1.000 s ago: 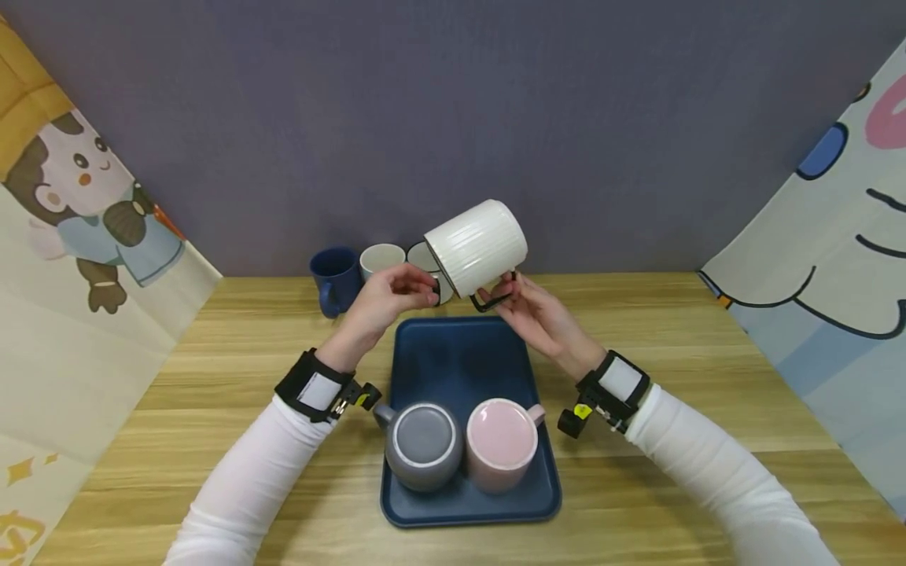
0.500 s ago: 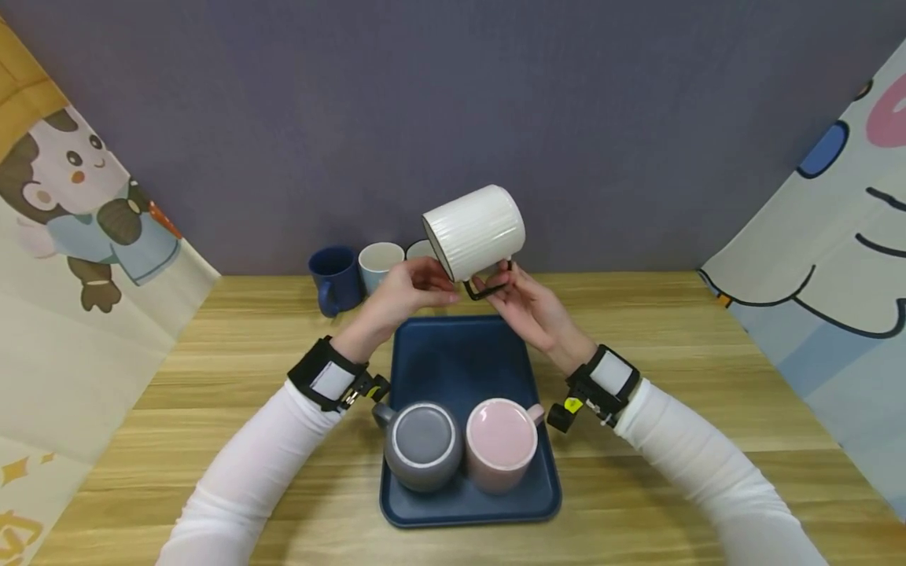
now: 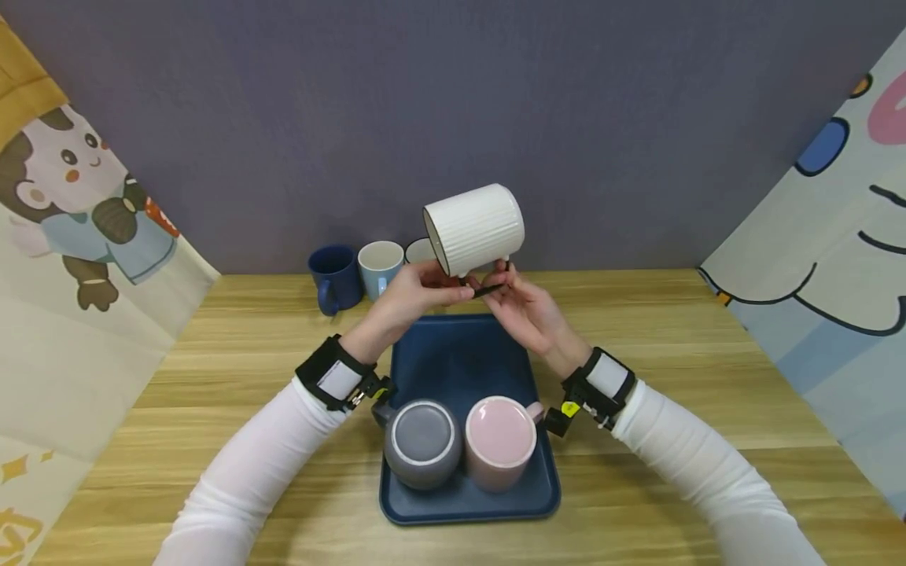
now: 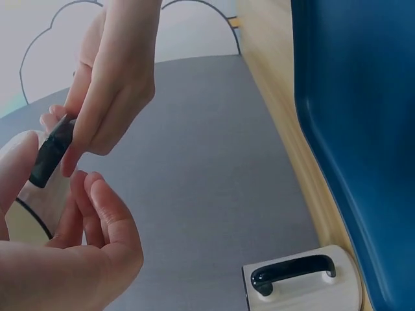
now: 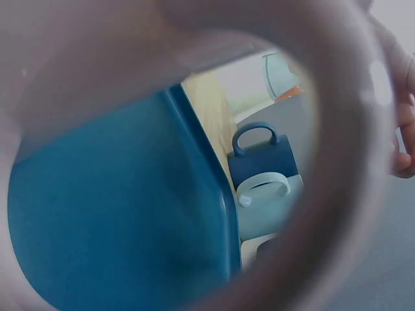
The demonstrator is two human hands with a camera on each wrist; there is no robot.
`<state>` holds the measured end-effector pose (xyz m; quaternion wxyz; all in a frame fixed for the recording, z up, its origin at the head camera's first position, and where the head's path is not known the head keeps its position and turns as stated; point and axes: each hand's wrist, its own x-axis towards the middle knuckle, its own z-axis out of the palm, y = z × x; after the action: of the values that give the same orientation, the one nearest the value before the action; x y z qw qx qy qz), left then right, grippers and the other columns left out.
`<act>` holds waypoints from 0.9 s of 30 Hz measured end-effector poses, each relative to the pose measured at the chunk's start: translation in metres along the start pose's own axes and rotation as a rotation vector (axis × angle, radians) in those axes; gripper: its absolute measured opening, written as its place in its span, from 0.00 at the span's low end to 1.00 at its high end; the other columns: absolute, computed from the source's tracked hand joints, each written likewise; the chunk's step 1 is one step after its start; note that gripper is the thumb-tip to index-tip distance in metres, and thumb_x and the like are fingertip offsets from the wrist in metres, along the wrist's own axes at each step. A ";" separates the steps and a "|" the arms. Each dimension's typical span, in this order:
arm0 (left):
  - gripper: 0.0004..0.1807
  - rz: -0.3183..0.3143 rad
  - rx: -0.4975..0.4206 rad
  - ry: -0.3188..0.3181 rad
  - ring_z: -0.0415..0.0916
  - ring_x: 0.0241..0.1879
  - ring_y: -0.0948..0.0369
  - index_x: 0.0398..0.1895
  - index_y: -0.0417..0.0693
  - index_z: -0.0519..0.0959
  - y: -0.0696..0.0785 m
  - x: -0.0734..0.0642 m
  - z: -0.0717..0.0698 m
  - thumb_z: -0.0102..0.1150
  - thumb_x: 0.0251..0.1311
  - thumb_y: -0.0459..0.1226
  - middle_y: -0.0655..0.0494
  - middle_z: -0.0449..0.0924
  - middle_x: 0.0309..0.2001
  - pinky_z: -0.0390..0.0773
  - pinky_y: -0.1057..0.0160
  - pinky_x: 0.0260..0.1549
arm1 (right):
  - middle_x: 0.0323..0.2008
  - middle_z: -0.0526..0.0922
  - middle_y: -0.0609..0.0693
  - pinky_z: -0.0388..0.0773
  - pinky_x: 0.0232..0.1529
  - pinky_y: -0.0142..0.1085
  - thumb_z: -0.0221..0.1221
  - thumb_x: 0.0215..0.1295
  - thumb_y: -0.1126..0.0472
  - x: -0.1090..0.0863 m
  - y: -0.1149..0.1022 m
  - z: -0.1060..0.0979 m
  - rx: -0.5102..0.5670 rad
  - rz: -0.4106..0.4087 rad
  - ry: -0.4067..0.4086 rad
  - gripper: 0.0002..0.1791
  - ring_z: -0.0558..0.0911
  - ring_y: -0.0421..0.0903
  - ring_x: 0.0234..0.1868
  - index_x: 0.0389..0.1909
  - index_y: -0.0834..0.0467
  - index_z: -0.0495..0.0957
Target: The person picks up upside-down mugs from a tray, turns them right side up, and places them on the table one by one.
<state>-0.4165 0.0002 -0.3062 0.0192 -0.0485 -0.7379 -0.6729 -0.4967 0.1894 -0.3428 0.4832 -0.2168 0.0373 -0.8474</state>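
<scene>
A white ribbed mug (image 3: 476, 229) with a dark rim and black handle (image 4: 50, 155) hangs in the air beyond the tray, lying nearly on its side with its mouth to the left. My right hand (image 3: 522, 309) pinches the handle from the right, as the left wrist view also shows. From the left, my left hand (image 3: 406, 299) has its thumb against the handle's near end. Its fingers curl close below, and whether they grip the mug is hidden.
A blue tray (image 3: 463, 354) holds an upside-down grey mug (image 3: 425, 440) and a pink mug (image 3: 501, 440) at its near end. Behind stand a dark blue mug (image 3: 336, 275), a light blue mug (image 3: 380, 261) and a white mug (image 3: 419, 250), near the grey wall.
The held mug has risen slightly and tipped nearer to level. My left hand has moved right, from beside the standing white mug to the held mug's handle.
</scene>
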 end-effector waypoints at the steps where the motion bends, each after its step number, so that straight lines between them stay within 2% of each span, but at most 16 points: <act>1: 0.17 -0.003 -0.023 0.001 0.78 0.42 0.59 0.48 0.36 0.77 0.000 0.000 0.001 0.65 0.55 0.33 0.53 0.81 0.39 0.76 0.61 0.45 | 0.41 0.76 0.53 0.65 0.66 0.38 0.39 0.75 0.67 0.000 0.001 0.000 0.009 -0.001 0.003 0.12 0.77 0.46 0.41 0.44 0.66 0.72; 6: 0.20 -0.012 -0.071 0.034 0.78 0.41 0.61 0.50 0.31 0.75 0.003 -0.001 0.004 0.65 0.55 0.31 0.56 0.80 0.37 0.77 0.59 0.47 | 0.41 0.75 0.54 0.68 0.60 0.34 0.41 0.73 0.69 -0.001 0.005 0.001 0.030 0.000 0.005 0.11 0.76 0.46 0.42 0.44 0.66 0.72; 9: 0.21 -0.017 -0.085 0.051 0.78 0.41 0.62 0.51 0.30 0.74 0.004 -0.002 0.005 0.65 0.55 0.31 0.57 0.80 0.37 0.77 0.56 0.49 | 0.41 0.75 0.54 0.67 0.62 0.35 0.40 0.74 0.68 -0.002 0.007 0.001 0.042 0.007 0.006 0.12 0.76 0.47 0.44 0.45 0.66 0.72; 17: 0.20 -0.019 -0.185 0.062 0.79 0.43 0.62 0.52 0.34 0.74 0.003 -0.003 0.007 0.63 0.55 0.28 0.54 0.81 0.40 0.77 0.64 0.47 | 0.41 0.76 0.55 0.66 0.65 0.38 0.37 0.75 0.64 -0.004 0.008 0.000 -0.002 0.025 0.045 0.16 0.76 0.47 0.47 0.44 0.66 0.73; 20: 0.19 -0.021 -0.222 0.071 0.78 0.45 0.62 0.52 0.36 0.75 0.004 -0.003 0.008 0.63 0.56 0.27 0.52 0.80 0.43 0.75 0.62 0.50 | 0.42 0.77 0.54 0.66 0.65 0.39 0.38 0.75 0.62 -0.004 0.007 0.000 -0.021 0.027 0.067 0.16 0.76 0.46 0.47 0.44 0.66 0.74; 24: 0.18 -0.015 -0.223 0.098 0.77 0.46 0.62 0.52 0.37 0.76 0.005 -0.004 0.009 0.62 0.57 0.29 0.54 0.81 0.43 0.73 0.58 0.53 | 0.42 0.76 0.54 0.66 0.65 0.38 0.40 0.74 0.62 -0.004 0.007 0.001 -0.050 0.031 0.089 0.15 0.76 0.46 0.50 0.44 0.65 0.73; 27: 0.16 0.000 -0.194 0.127 0.77 0.45 0.62 0.50 0.37 0.78 0.006 -0.004 0.009 0.62 0.58 0.32 0.57 0.82 0.41 0.73 0.60 0.49 | 0.42 0.76 0.53 0.66 0.65 0.38 0.39 0.74 0.62 -0.004 0.008 0.001 -0.059 0.040 0.088 0.15 0.75 0.47 0.52 0.44 0.64 0.74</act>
<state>-0.4120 0.0093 -0.3012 0.0612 -0.0074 -0.6667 -0.7428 -0.4882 0.1887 -0.3458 0.4911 -0.1929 0.0877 -0.8449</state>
